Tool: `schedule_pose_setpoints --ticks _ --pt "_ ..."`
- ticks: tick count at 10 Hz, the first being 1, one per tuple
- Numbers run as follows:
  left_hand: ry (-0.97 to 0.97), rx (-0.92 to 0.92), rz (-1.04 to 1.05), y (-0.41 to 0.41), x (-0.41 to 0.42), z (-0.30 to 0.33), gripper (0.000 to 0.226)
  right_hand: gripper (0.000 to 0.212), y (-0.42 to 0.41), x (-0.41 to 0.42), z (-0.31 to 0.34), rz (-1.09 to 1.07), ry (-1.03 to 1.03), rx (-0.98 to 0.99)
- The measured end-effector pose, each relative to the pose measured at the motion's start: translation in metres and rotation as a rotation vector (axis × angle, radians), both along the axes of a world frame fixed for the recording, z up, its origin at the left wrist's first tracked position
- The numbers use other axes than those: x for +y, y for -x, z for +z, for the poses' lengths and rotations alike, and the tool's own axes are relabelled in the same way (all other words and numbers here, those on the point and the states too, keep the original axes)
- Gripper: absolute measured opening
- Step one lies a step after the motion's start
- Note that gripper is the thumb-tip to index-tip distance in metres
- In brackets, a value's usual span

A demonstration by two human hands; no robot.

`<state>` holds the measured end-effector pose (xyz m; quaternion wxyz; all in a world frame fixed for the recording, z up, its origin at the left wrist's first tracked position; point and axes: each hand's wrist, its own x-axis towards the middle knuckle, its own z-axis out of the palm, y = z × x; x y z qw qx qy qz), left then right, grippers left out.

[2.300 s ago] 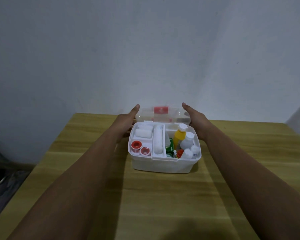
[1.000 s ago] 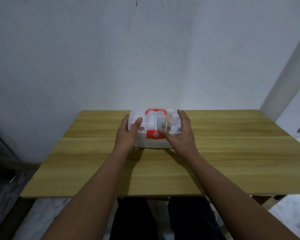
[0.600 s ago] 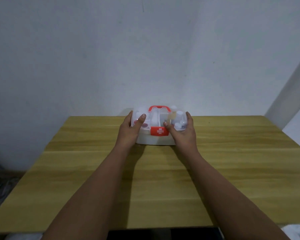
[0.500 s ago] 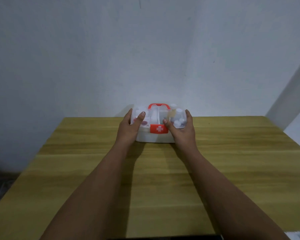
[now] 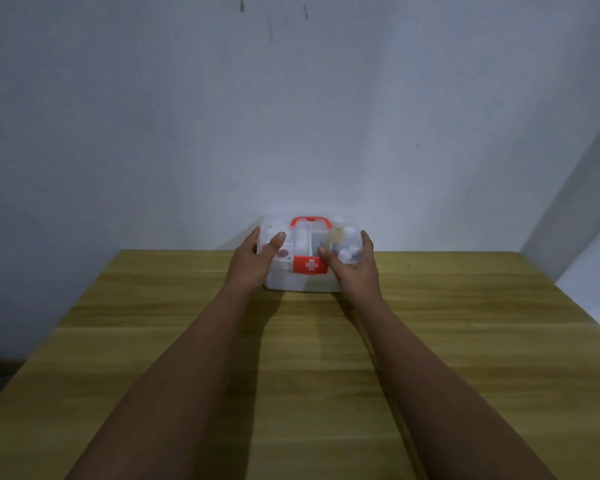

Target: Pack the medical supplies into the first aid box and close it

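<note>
Against grey wall on wooden bench point(image 5: 465, 306): white plastic first aid box point(image 5: 300, 280), long axis crosswise, clear lid down, between left hand point(image 5: 253, 259) and right hand point(image 5: 355, 268), both clasping its ends.

First aid box point(image 5: 302, 282) sits at table point(image 5: 465, 323) far edge, tight against wall point(image 5: 291, 116): no room behind it. Left hand point(image 5: 252, 263) and right hand point(image 5: 355, 268) block its two ends, forearms fill the near lanes. Red latch point(image 5: 310, 265) and red handle point(image 5: 310, 221) reachable from above, between the hands. Tabletop open on both outer sides
</note>
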<state>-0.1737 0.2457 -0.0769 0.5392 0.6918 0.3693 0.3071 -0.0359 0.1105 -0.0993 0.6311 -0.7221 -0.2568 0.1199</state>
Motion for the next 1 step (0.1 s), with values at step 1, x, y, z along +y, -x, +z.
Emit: schedule_pose_setpoints --ticks 1 --pt "-0.016 0.085 0.077 0.0060 -0.0128 0.0026 0.085 0.128 0.0107 -0.0167 0.0115 -0.044 0.061 -0.028"
